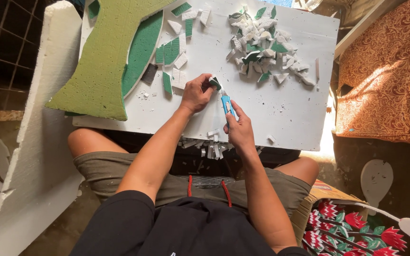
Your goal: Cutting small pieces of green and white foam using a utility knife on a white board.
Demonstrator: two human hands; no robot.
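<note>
Head view: left hand pinches a small green-and-white foam piece; right hand grips a blue utility knife against it, above the white foam board. Cardboard box lower right.

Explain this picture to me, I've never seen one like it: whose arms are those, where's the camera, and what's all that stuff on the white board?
The camera sits on a person's head and looks down, so the two arms are that person's own. They sit with a white foam board across their knees. The left hand pinches a small green and white foam piece. The right hand grips a blue utility knife whose tip meets that piece. A pile of cut foam scraps lies at the far side of the board, flat green foam pieces lie at upper left, and a large green foam shape overlaps the board's left edge.
</note>
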